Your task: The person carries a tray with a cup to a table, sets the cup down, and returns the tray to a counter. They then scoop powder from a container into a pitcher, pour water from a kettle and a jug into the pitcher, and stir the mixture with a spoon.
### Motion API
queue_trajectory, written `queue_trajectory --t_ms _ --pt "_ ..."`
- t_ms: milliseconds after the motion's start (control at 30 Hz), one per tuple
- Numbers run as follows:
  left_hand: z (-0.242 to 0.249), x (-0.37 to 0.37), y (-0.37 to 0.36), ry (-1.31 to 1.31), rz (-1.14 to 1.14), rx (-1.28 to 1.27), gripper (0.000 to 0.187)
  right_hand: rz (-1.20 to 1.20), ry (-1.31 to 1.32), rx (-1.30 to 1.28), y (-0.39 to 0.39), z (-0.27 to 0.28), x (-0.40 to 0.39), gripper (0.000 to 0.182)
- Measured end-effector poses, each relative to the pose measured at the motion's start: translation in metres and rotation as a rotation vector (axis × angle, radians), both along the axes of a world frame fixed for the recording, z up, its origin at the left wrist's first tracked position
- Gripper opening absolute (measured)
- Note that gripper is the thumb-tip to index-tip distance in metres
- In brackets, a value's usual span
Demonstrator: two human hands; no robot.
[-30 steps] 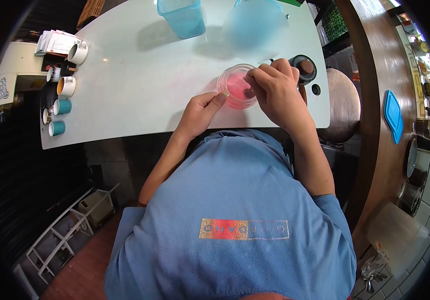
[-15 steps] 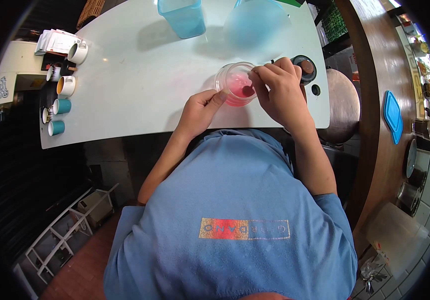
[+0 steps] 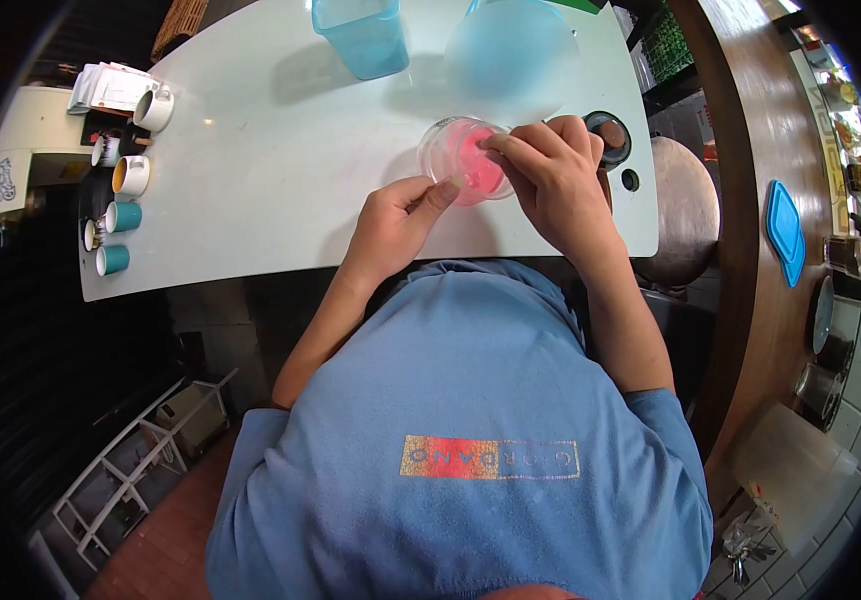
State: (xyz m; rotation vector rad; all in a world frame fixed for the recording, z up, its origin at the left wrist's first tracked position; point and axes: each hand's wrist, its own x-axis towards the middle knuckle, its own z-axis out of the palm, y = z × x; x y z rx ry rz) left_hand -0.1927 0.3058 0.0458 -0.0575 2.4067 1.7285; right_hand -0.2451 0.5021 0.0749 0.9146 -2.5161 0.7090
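A clear round cup (image 3: 433, 160) with pink liquid (image 3: 488, 178) in it stands near the table's front edge. My left hand (image 3: 394, 222) pinches its near left rim between thumb and fingers. Above the right side of the cup, my right hand (image 3: 558, 180) is closed in a pinch on what looks like a spoon, mostly hidden by the fingers. A dark round-topped jar (image 3: 611, 138) is just beyond my right hand.
At the back are a blue plastic container (image 3: 369, 45) and a round translucent blue one (image 3: 513, 55). Several mugs, among them a white mug (image 3: 155, 108) and a teal cup (image 3: 124, 216), line the left edge. Blue lids (image 3: 785, 232) lie on the wooden counter (image 3: 751, 300) at right.
My right hand has shifted slightly left and up over the cup. The dark rounded end seen in the pink liquid before is no longer visible. My left hand stays at the rim.
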Motion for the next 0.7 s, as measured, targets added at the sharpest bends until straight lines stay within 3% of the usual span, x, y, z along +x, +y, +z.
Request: queue_trajectory --t_ms 300,367,467,600,700 --pt "-0.003 0.003 0.004 0.106 0.017 -0.033 0.043 -0.100 -0.076 -0.143 0.003 -0.015 0.004 0.006" --pt "-0.004 0.003 0.003 0.090 0.011 -0.055 0.043 -0.204 -0.278 -0.271 0.002 -0.019 0.007 0.011" --pt "-0.002 0.004 0.007 0.162 0.035 -0.027 0.043 -0.239 -0.340 -0.341 -0.003 -0.019 0.012 0.012" --pt "-0.001 0.003 0.004 0.127 0.029 -0.010 0.043 -0.202 -0.299 -0.333 -0.004 -0.018 0.010 0.010" --pt "-0.004 0.003 0.002 0.072 0.011 -0.065 0.043 -0.153 -0.126 -0.195 -0.001 -0.015 0.007 0.008"
